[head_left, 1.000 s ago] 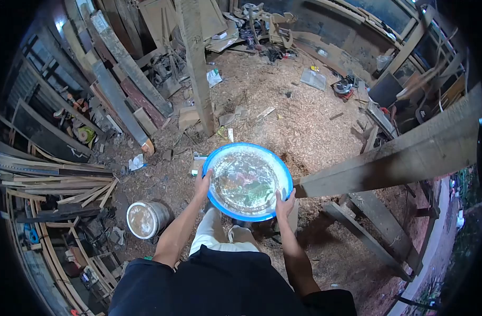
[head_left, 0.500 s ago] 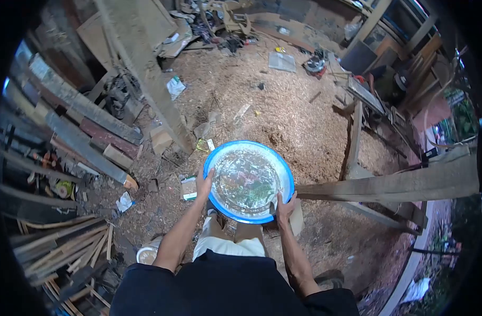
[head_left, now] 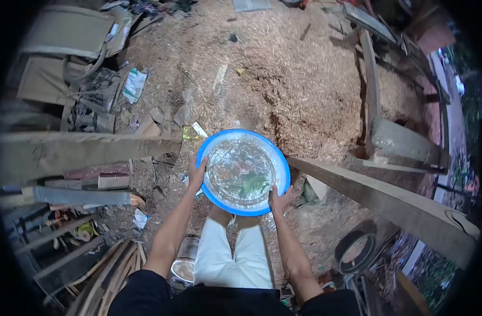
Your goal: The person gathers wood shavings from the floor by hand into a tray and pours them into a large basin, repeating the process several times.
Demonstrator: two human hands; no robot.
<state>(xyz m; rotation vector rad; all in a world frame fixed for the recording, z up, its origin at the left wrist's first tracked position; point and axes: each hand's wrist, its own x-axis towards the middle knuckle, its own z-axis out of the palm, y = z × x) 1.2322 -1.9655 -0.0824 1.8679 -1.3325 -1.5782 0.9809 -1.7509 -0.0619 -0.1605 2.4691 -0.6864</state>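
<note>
A round basin with a bright blue rim is held out in front of my body, above the floor. Its inside is whitish and stained, with a green and reddish pattern on the bottom. My left hand grips the rim on the left, thumb over the inside edge. On the lower right of the rim, my right hand has its thumb inside and its fingers on the outside. The undersides of both grips are hidden by the basin.
Wood shavings cover the ground ahead. A wooden beam runs close on my right, and a post stands on my left. Planks and sticks lie at lower left. A white bucket is beside my legs, a black tyre-like ring at lower right.
The view has tipped down and shifted forward, so the posts and my legs appear differently. The basin stays in both hands, slightly higher and further left in the picture.
</note>
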